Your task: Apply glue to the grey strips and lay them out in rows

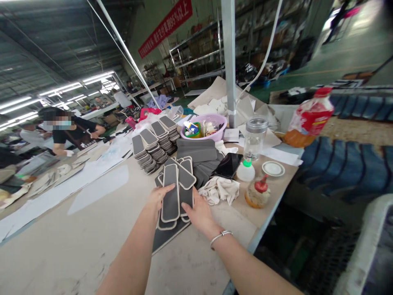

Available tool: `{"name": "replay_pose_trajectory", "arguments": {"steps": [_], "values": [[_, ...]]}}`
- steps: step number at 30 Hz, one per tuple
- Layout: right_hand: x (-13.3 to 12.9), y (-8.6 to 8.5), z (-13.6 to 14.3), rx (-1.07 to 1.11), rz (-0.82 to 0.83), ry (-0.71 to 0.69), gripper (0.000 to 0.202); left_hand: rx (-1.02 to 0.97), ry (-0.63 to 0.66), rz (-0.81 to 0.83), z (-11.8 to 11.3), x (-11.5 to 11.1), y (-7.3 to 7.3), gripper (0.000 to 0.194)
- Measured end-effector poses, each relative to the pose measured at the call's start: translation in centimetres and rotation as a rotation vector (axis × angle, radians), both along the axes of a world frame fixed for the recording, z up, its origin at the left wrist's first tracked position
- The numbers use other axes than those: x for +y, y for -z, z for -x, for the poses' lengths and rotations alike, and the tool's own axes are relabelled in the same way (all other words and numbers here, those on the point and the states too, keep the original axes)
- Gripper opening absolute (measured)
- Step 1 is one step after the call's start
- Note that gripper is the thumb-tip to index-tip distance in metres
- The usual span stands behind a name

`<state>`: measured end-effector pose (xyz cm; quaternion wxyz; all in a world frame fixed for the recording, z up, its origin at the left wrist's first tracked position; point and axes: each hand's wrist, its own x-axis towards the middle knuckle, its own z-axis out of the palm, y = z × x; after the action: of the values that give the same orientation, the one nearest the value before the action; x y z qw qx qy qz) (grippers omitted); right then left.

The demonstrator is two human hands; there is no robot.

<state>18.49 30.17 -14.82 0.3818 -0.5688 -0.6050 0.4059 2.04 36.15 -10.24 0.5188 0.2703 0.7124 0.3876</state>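
Several dark grey rounded panels with pale edges (170, 192) lie in a loose, overlapping pile on the table. My left hand (159, 197) grips the pile's left side, its thumb on the top panel. On the right side, my right hand (198, 209) holds the panels with its thumb on top and its fingers partly hidden behind the edge. A larger dark sheet (167, 237) shows beneath the pile. Neat stacks of similar panels (150, 143) stand just behind, and plain dark pieces (198, 150) lie to their right.
Right of the pile are a crumpled cloth (219, 189), a black phone-like slab (227, 165), a glass jar (255, 137), a white bottle (245, 172), a red-topped pot (258, 192) and a small dish (273, 169). A purple basin (219, 133) and metal post (230, 61) stand behind. A person works at far left.
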Motion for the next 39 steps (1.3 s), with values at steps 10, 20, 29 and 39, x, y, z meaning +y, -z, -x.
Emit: {"name": "replay_pose_trajectory", "arguments": {"steps": [10,20,29,39], "values": [[1.6,-0.3,-1.6,0.296,0.024,0.212,0.056,-0.058,-0.073,0.009,2.4,-3.7,-1.4,0.038],[-1.8,-2.9,0.0,0.411,-0.163,-0.01,0.048,-0.235,-0.204,0.017,5.5,-11.7,-0.6,0.036],[-5.4,-2.7,1.9,-0.229,-0.255,-0.42,0.023,-0.472,-0.471,-0.085,1.0,-13.2,2.2,0.031],[-3.7,-2.3,0.2,-0.531,-0.142,-0.489,0.044,-0.508,-0.779,-0.196,1.3,-21.0,2.3,0.029]]}}
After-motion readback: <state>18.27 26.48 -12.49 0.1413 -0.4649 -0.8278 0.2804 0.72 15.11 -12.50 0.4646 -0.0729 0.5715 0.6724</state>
